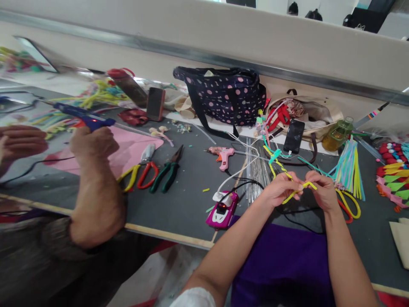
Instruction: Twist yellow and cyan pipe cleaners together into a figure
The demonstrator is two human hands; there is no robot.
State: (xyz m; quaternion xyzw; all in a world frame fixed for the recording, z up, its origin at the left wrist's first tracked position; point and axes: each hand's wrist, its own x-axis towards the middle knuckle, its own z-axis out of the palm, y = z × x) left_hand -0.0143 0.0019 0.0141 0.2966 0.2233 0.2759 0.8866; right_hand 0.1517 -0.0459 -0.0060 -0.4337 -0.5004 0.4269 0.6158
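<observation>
My left hand [281, 187] and my right hand [324, 192] pinch the two sides of a yellow pipe cleaner [303, 187] held just above the dark table [185, 200]. The pipe cleaner runs up and back into a twisted stem with teal and pink pieces [271, 155]. A bundle of thin wires [257, 175] lies on the table just behind my left hand. Yellow-and-red handled scissors [349, 207] lie beside my right wrist.
A co-worker at the left holds a blue glue gun [84, 116] over pink felt [128, 147]. Pliers and cutters [153, 170], a pink glue gun [223, 155], a pink device [223, 209], a polka-dot bag [223, 96], a phone [294, 135] and bundled pipe cleaners [349, 168] lie around.
</observation>
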